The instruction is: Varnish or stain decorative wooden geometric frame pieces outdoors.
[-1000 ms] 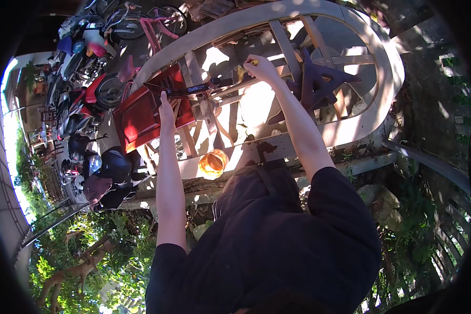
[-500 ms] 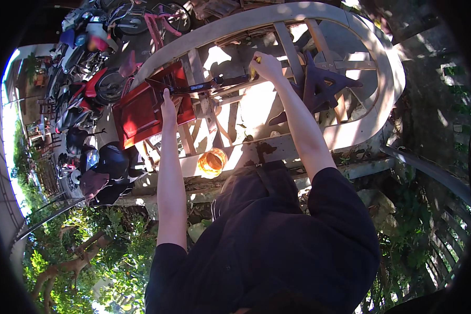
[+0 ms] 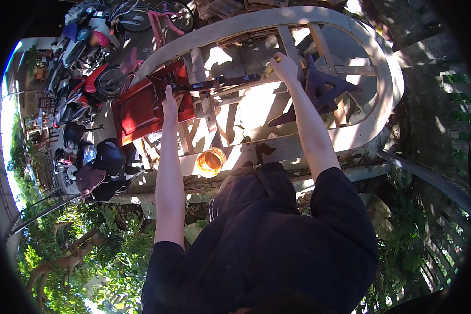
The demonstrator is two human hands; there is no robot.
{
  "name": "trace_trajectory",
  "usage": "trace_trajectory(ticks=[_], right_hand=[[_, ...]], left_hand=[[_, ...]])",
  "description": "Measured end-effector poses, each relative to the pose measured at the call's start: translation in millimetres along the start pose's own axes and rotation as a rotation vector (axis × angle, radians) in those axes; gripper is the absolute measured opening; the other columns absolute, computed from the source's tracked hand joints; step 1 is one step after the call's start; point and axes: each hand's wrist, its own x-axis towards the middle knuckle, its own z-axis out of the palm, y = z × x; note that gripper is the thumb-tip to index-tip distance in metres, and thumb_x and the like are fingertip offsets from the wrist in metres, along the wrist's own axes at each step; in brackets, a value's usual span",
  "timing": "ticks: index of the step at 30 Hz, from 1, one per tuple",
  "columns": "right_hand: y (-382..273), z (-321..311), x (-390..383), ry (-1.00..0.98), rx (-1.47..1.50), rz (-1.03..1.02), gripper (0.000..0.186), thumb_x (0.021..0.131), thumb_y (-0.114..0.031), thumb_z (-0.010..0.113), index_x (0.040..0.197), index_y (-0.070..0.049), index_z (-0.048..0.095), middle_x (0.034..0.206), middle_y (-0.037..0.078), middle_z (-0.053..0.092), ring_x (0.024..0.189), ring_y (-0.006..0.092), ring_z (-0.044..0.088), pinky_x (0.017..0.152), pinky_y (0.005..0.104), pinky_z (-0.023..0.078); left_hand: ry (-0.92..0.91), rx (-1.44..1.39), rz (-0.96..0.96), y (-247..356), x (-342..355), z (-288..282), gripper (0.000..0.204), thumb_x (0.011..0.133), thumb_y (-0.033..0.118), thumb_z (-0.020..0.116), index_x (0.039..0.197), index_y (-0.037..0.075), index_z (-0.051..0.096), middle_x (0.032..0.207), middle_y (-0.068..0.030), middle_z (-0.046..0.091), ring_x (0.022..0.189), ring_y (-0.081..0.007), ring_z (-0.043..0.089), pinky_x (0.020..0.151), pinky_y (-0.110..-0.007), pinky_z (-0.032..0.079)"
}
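Observation:
My left hand [image 3: 169,107] is closed round the left end of a long, dark, slightly curved bar [image 3: 209,85], thumb on top. The bar reaches to the right over the slats of a pale oval wooden frame [image 3: 235,20]. Past its free right end, my right hand [image 3: 284,68] grips a small yellow object [image 3: 269,67] whose kind I cannot make out. That object is slightly apart from the bar. Beside my left hand, a glossy red panelled board [image 3: 138,120] lies tilted on the frame. An orange-stained tub [image 3: 211,161] stands on the frame's near edge.
A dark wooden piece with cut-out openings [image 3: 322,86] lies across the frame, right of my right hand. Motorbikes [image 3: 83,89] and a pink bicycle [image 3: 159,23] stand at the far left. Slatted railings [image 3: 432,180] run along the right; leafy plants [image 3: 110,251] grow near left.
My right hand has shifted right with the yellow object, off the bar's free end, which now shows. My left hand keeps its hold in nearly the same place.

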Motion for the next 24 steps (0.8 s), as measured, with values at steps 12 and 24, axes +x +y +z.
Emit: trace_trajectory(ticks=[12,24], right_hand=[[30.6,-6.5,-12.1,-0.300,0.702,0.089,0.022,0.086,-0.032,0.058,0.090,-0.012,0.067,0.067,0.009,0.067,0.065,0.0242,0.068,0.064,0.0373,0.052],[-81.2,-20.8,-155.8,-0.049,0.619,0.018,0.015,0.093,-0.015,0.064,0.095,0.000,0.063,0.077,0.005,0.066,0.066,0.0101,0.063,0.061,0.0237,0.049]], left_hand=[[-0.086,-0.125,-0.040,-4.0,9.4,11.2,0.059,0.094,0.057,0.057,0.101,0.001,0.070,0.098,-0.0095,0.072,0.095,-0.0170,0.067,0.092,-0.029,0.050],[-0.138,0.026,-0.052,13.8,28.3,-8.9,0.062,0.088,0.062,0.059,0.124,0.012,0.064,0.127,-0.0056,0.064,0.122,-0.0213,0.055,0.106,-0.052,0.030]])
